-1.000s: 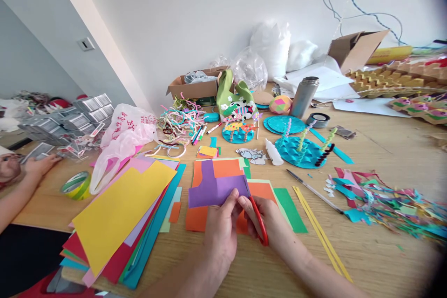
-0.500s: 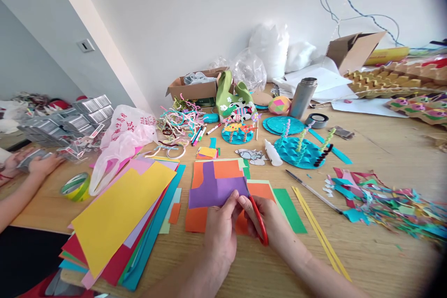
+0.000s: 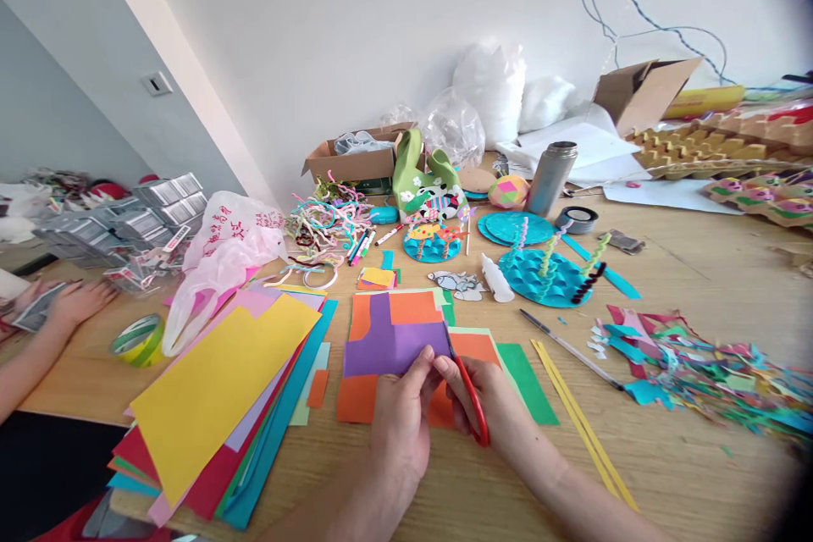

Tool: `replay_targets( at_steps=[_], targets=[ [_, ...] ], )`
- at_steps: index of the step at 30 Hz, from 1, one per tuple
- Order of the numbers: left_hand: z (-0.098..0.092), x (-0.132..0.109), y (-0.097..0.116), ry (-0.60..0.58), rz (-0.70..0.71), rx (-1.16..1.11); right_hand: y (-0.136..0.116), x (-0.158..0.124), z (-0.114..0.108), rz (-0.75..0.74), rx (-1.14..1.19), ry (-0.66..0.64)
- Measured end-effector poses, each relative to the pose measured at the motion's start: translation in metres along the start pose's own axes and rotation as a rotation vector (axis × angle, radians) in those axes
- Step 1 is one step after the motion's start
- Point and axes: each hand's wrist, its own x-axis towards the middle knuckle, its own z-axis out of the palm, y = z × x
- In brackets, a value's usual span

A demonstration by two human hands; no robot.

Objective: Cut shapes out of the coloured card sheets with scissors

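Observation:
My left hand (image 3: 405, 415) pinches the lower edge of a purple paper (image 3: 406, 343), thumb on top. The paper has a cut-out corner and lies over orange sheets (image 3: 359, 400). In my right hand (image 3: 492, 398) is a pair of red-handled scissors (image 3: 475, 402), whose blades point up along the purple paper's right edge. My right thumb and fingertips meet my left thumb near that edge. Green sheets (image 3: 527, 383) stick out to the right beneath. Small orange and pale green paper pieces (image 3: 318, 389) lie left of the sheets.
Coloured paper sheets (image 3: 222, 389) are stacked at left, near green tape (image 3: 138, 340). Paper scraps (image 3: 705, 373), a pen (image 3: 572, 349) and yellow strips (image 3: 581, 423) lie right. Blue craft discs (image 3: 546, 275) and a steel bottle (image 3: 552, 178) stand behind. Another person's hands (image 3: 73, 305) are at far left.
My hands, the scissors and the purple paper stay almost in place; the scissor blades shift very slightly. At far left, the other person's hands tilt the grey item they hold.

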Motion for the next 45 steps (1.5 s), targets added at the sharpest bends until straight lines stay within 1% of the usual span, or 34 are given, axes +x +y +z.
replay_targets(
  at_steps=[7,11,16,20,23,27,31,39,45],
  targets=[
    [-0.001,0.003,0.004,0.067,-0.007,-0.068,0.005,0.003,0.000,0.009,0.003,-0.087],
    [-0.002,0.007,0.009,0.077,-0.002,-0.086,0.007,0.003,0.002,-0.008,-0.031,-0.111],
    [-0.003,0.011,0.012,0.105,-0.048,-0.086,0.005,-0.001,0.004,-0.021,-0.094,-0.133],
    [-0.001,0.010,0.012,0.077,-0.073,-0.102,0.003,-0.003,0.004,-0.024,-0.135,-0.145],
    [0.000,0.009,0.011,0.062,-0.081,-0.113,0.005,-0.004,0.004,-0.053,-0.136,-0.154],
    [0.001,0.006,0.010,0.052,-0.107,-0.122,0.007,-0.003,0.005,-0.075,-0.171,-0.133],
    [0.001,0.005,0.010,0.028,-0.100,-0.124,0.007,-0.003,0.005,-0.071,-0.178,-0.123],
    [0.001,0.004,0.010,0.032,-0.113,-0.126,0.009,-0.002,0.004,-0.129,-0.247,-0.116],
    [0.002,0.004,0.011,0.045,-0.133,-0.141,0.012,-0.002,0.004,-0.126,-0.232,-0.118]
  ],
)
